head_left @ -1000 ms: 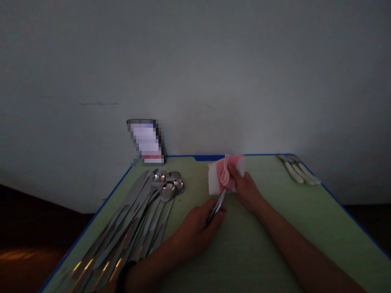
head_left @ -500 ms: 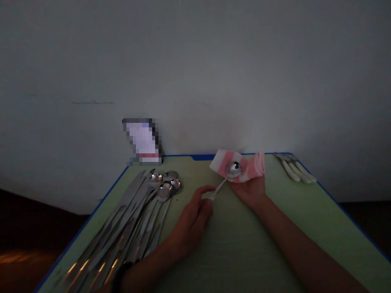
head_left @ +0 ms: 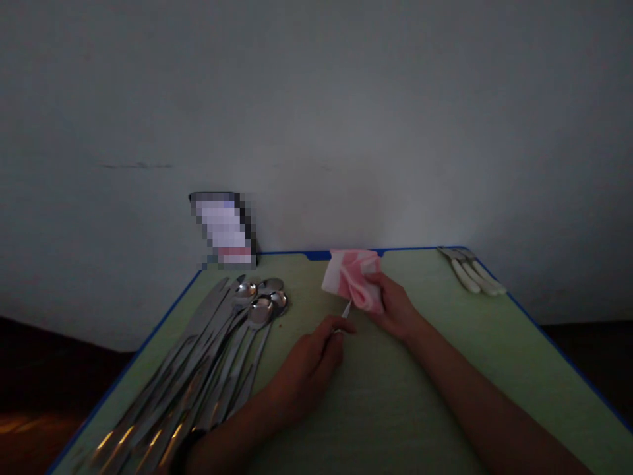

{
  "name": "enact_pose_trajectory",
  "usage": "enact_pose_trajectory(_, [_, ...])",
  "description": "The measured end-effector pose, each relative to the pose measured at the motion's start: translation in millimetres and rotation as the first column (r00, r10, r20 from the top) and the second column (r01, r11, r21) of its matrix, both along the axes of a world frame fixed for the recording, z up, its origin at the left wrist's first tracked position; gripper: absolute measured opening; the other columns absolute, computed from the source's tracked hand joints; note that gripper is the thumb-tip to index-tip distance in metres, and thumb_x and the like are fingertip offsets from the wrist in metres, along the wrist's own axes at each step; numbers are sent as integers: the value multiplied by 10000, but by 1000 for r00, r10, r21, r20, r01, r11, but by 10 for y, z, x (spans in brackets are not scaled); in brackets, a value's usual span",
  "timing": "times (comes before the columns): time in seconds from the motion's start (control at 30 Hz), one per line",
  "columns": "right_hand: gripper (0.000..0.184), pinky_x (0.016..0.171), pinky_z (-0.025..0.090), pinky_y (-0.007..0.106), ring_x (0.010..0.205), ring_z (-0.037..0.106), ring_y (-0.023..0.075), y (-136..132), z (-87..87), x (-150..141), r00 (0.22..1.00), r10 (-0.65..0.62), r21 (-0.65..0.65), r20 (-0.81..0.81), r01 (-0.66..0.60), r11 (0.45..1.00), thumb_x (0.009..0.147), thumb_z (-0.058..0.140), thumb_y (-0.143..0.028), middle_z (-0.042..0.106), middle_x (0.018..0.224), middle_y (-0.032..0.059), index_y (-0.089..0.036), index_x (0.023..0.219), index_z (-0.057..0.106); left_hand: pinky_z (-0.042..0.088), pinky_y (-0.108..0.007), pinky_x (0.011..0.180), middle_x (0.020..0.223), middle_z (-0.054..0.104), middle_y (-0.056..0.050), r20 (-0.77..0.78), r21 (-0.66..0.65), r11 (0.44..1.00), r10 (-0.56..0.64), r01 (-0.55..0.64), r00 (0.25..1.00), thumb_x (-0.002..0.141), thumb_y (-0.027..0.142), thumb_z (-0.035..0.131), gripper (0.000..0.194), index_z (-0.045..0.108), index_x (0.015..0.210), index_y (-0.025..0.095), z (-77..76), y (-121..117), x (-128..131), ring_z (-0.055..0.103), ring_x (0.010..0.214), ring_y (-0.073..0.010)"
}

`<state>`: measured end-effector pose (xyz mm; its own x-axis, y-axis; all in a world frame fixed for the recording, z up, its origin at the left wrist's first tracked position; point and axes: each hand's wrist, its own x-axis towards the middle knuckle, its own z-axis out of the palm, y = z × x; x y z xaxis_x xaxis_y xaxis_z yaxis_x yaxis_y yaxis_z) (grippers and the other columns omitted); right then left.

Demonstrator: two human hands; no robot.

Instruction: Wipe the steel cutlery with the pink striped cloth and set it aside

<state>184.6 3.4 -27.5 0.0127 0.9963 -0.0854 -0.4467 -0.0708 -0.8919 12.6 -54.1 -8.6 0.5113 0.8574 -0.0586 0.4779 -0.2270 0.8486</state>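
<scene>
My left hand [head_left: 311, 363] pinches the handle of a metal spoon [head_left: 345, 310] near the middle of the green table [head_left: 395, 409]. Only a short piece of that handle shows. My right hand [head_left: 395, 307] is closed round a pink and white cloth [head_left: 353, 277], which wraps the spoon's bowl and hides it. Both hands hover just above the tabletop, close together.
A pile of several long metal spoons and knives [head_left: 217, 356] lies along the table's left side. A few white-handled utensils [head_left: 472, 272] lie at the far right corner. A blurred upright card [head_left: 222, 227] leans on the wall behind the table. The table has a blue edge.
The cloth was open under the bare spoon bowl half a second ago; now my right hand has folded it shut over the bowl. Both hands shifted slightly left.
</scene>
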Motion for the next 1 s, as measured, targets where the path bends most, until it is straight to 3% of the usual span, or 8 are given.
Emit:
enact_pose_trajectory(0.1, [274, 578, 432, 261, 586, 544, 132, 3, -24, -36, 995, 81, -32, -50, -83, 996, 643, 660, -357, 638, 707, 28, -152, 820, 619, 323, -213, 532, 592, 457, 49, -77, 61, 995, -70, 74, 995, 898, 248, 299, 253, 530, 986, 196, 8, -1, -12, 453, 551, -117])
enact_pose_trajectory(0.2, [306, 606, 422, 245, 607, 539, 116, -6, -30, -57, 996, 80, 20, -46, -79, 997, 634, 682, -380, 637, 741, 17, -161, 835, 608, 359, -223, 601, 661, 546, 30, -126, 116, 986, -101, 116, 987, 882, 215, 320, 246, 558, 942, 203, 21, -1, -20, 516, 622, -129])
enact_pose_trajectory(0.33, [324, 595, 402, 238, 602, 514, 115, -18, -34, -70, 996, 37, 71, 87, -43, 997, 648, 663, -431, 620, 721, 12, -159, 809, 596, 378, -220, 634, 735, 601, 14, -142, 127, 978, -145, 163, 979, 862, 188, 351, 238, 583, 913, 204, 25, -6, -22, 554, 661, -131])
enact_pose_trajectory(0.5, [411, 506, 332, 221, 516, 460, 102, -63, 11, -83, 967, 41, 99, 252, -68, 993, 729, 524, -546, 581, 593, -6, -141, 714, 592, 370, -208, 588, 674, 595, 17, -191, 131, 963, -208, 235, 959, 859, 190, 361, 252, 611, 888, 205, 25, -25, -22, 536, 580, -117])
enact_pose_trajectory(0.63, [433, 510, 358, 231, 544, 514, 124, -65, 7, -81, 988, 74, 40, 136, -80, 996, 744, 507, -545, 615, 621, 20, -128, 785, 620, 366, -199, 583, 674, 597, 22, -193, 141, 962, -206, 235, 959, 847, 166, 368, 253, 616, 880, 203, 33, -17, -17, 534, 584, -111])
enact_pose_trajectory(0.8, [328, 610, 426, 255, 650, 593, 147, -20, -44, -29, 976, 193, 30, -104, -191, 981, 642, 686, -365, 665, 734, 27, -150, 882, 624, 369, -206, 605, 667, 599, 28, -233, 142, 958, -212, 249, 949, 852, 182, 379, 241, 616, 889, 208, 43, -5, -19, 538, 588, -112])
enact_pose_trajectory(1.0, [329, 599, 449, 261, 605, 594, 139, -10, -50, 4, 973, 213, 6, -91, -214, 977, 564, 742, -231, 672, 721, 26, -142, 863, 635, 376, -203, 646, 735, 626, 25, -224, 153, 951, -232, 269, 947, 851, 168, 381, 246, 620, 890, 213, 42, -26, -20, 561, 640, -110])
